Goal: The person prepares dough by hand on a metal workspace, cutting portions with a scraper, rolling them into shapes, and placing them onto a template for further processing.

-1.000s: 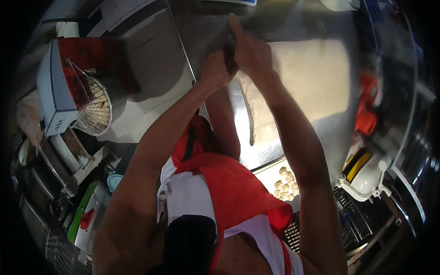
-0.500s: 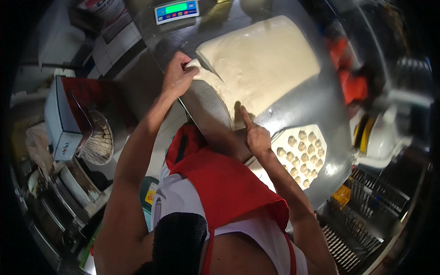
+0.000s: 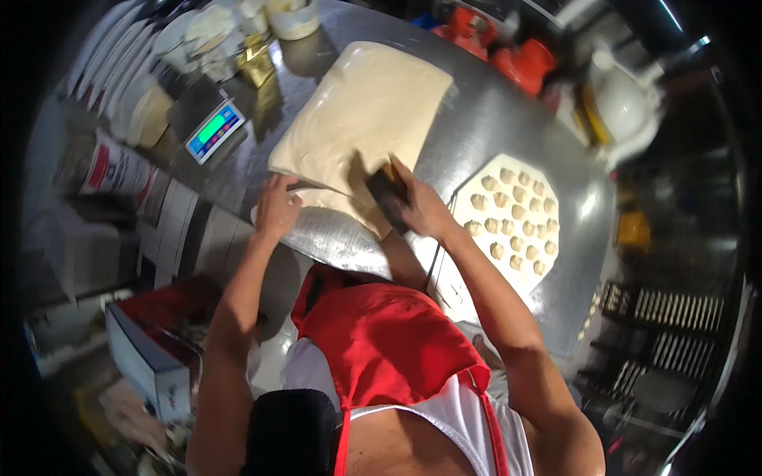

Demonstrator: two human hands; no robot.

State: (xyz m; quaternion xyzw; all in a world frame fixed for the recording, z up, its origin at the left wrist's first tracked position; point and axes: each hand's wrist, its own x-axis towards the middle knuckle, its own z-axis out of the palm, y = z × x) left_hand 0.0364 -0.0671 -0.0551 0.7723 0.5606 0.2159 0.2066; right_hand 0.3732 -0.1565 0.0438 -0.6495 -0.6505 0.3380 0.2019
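Observation:
A large pale slab of dough lies flat on the steel table. Along its near edge runs a narrow dough strip, parted from the slab by a dark line at the left. My left hand is closed over the strip's left end, fingers curled on the dough. In my right hand is a dough scraper with a dark blade and a wood-coloured top edge. It is held tilted above the strip's right part, by the slab's near edge; whether its blade touches the dough, I cannot tell.
Right of the slab, a white many-sided board carries rows of small pleated dough pieces. A digital scale stands at the left, near a gold packet and a white tub. Red containers stand beyond the table's far edge.
My view has turned, so the table appears rotated. My right hand, which pointed a finger at the dough, now grips a scraper. My left hand has lowered the strip's end toward the table.

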